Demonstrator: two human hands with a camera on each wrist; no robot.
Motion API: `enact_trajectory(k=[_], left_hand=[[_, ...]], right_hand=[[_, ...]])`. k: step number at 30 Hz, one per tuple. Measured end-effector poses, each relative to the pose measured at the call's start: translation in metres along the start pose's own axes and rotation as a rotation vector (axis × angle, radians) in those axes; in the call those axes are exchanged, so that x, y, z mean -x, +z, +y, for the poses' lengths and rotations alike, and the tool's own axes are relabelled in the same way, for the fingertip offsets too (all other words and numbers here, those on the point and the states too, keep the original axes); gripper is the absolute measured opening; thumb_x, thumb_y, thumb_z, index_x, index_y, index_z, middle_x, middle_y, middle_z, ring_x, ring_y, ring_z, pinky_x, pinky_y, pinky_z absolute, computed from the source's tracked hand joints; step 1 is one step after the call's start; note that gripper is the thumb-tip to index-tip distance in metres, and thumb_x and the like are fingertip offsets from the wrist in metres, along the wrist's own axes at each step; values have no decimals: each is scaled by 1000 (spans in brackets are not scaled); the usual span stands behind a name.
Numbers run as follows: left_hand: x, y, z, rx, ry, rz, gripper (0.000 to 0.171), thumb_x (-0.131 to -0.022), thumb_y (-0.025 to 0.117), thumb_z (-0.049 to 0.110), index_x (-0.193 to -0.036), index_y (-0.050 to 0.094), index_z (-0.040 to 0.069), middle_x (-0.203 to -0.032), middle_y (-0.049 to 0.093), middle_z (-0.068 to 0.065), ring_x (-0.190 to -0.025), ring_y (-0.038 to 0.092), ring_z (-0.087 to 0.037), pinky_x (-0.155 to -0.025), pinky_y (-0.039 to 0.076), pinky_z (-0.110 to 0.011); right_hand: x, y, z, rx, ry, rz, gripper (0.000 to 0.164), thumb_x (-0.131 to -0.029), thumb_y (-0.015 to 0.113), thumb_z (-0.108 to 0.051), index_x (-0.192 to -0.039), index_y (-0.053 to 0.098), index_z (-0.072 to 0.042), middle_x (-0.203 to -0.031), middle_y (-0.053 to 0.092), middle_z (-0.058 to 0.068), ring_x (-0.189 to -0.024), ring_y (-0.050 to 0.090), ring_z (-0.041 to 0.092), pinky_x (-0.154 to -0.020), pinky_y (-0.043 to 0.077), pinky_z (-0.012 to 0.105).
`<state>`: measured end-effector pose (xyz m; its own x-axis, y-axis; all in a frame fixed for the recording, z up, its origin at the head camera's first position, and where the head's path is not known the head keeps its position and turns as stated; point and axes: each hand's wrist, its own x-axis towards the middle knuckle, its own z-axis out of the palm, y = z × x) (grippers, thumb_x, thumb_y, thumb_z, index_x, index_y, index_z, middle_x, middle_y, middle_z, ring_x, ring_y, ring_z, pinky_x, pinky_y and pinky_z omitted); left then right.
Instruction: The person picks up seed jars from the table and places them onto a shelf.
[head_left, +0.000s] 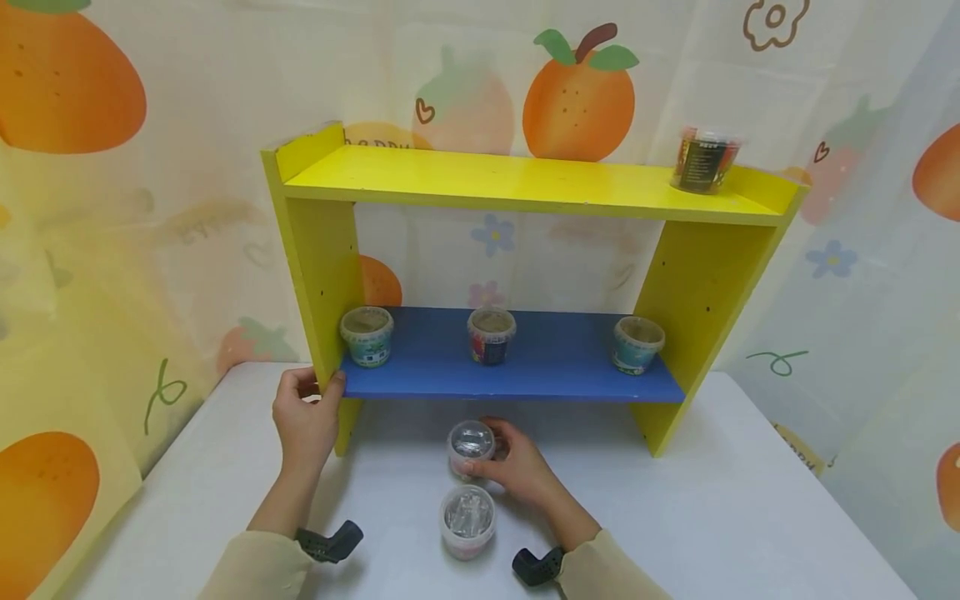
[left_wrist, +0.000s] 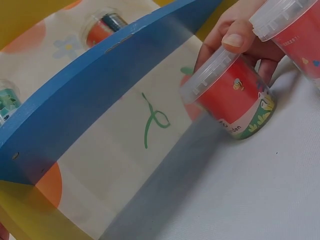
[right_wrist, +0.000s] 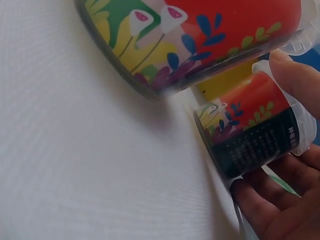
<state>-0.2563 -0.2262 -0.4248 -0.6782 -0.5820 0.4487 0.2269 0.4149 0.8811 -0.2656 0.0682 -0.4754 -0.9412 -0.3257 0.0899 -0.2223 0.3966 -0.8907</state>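
My left hand [head_left: 307, 425] grips the left yellow side panel of a small shelf unit [head_left: 318, 283], its thumb at the corner of the blue shelf board [head_left: 517, 383]. Below the board, my right hand [head_left: 523, 467] holds a red printed plastic tub [head_left: 471, 442] with a clear lid, thumb and fingers on either side. In the right wrist view this tub [right_wrist: 250, 125] shows a dark text panel, with its base on or very near the white table. A second lidded red tub [head_left: 468, 521] stands just nearer to me, apart from the hands.
On the blue board stand three tubs: a teal one [head_left: 367, 337] at left, a red and dark one [head_left: 491, 335] in the middle, another teal one [head_left: 637, 344] at right. One more tub [head_left: 705, 162] sits on the yellow top. A fruit-print curtain [head_left: 465, 75] hangs behind.
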Motion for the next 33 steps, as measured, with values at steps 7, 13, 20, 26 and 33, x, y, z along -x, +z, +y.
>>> enact_trajectory(k=[7, 13, 20, 26, 33], left_hand=[[0, -1, 1, 9, -16, -4, 35, -93, 67, 27, -115, 56, 2, -110, 61, -9, -92, 50, -11, -75, 43, -18], [0, -3, 1, 15, -23, -4, 36, -92, 68, 27, -115, 56, 2, -110, 61, -9, -92, 50, -11, -74, 43, -16], [0, -4, -1, 11, -13, 0, 36, -93, 68, 27, -114, 56, 2, -109, 60, -9, -91, 50, -11, -73, 43, -15], [3, -5, -1, 4, -26, -7, 36, -93, 67, 27, -115, 56, 1, -107, 60, -8, -91, 49, -11, -72, 43, -12], [2, -4, 0, 9, 6, -14, 34, -93, 67, 25, -113, 56, -1, -106, 60, -11, -90, 49, -12, -70, 42, -9]], right_hand=[[2, -2, -4, 35, 3, 64, 70, -71, 86, -41, -127, 55, -13, -121, 63, 6, -108, 58, 22, -92, 48, 44], [7, -8, -13, -22, -70, 144, 51, -75, 79, -22, -119, 56, -11, -114, 64, 7, -104, 59, 22, -94, 48, 43], [13, -15, -25, -82, -144, 210, 47, -71, 74, -8, -114, 54, -10, -107, 64, 8, -97, 59, 20, -87, 49, 38], [22, -21, -39, -71, -172, 214, 46, -68, 73, -12, -110, 54, -11, -103, 65, 8, -91, 60, 18, -80, 51, 33], [36, -34, -65, -158, -354, 202, 49, -67, 68, -15, -112, 52, -4, -103, 65, 15, -89, 63, 17, -76, 55, 31]])
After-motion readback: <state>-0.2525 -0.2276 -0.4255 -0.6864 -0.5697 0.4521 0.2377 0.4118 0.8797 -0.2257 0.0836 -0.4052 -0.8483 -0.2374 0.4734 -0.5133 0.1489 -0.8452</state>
